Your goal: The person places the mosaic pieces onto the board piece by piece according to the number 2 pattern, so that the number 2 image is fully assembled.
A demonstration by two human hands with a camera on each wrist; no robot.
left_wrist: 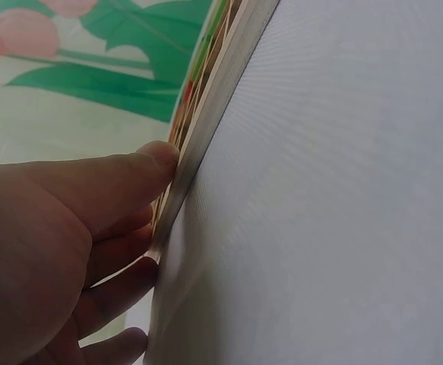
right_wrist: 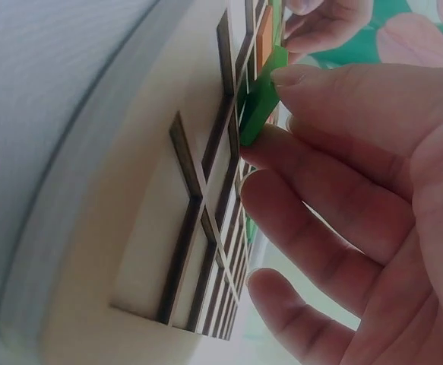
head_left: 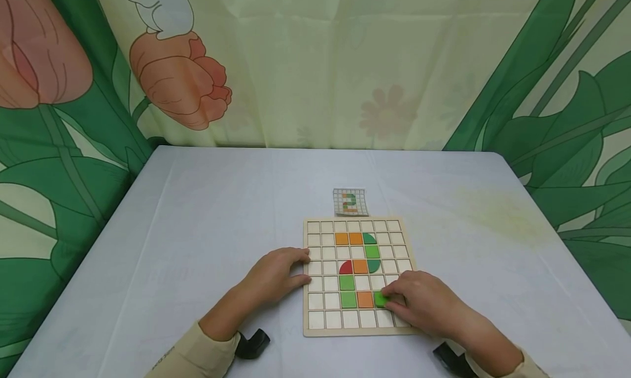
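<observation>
A wooden grid board lies on the table, with several orange, green and red tiles in its cells forming a figure like a 2. My right hand pinches a light green square tile between thumb and finger, at the cell right of the lowest orange tile. Seen from the right wrist, that green tile is tilted against the grid. Along the board's left edge my left hand rests its thumb and fingertips. The left wrist view shows the thumb touching the rim.
Just beyond the board lies a small card printed with a gridded, coloured figure like a 2. A white cloth covers the table. Behind it hangs a patterned curtain with plants and a rabbit.
</observation>
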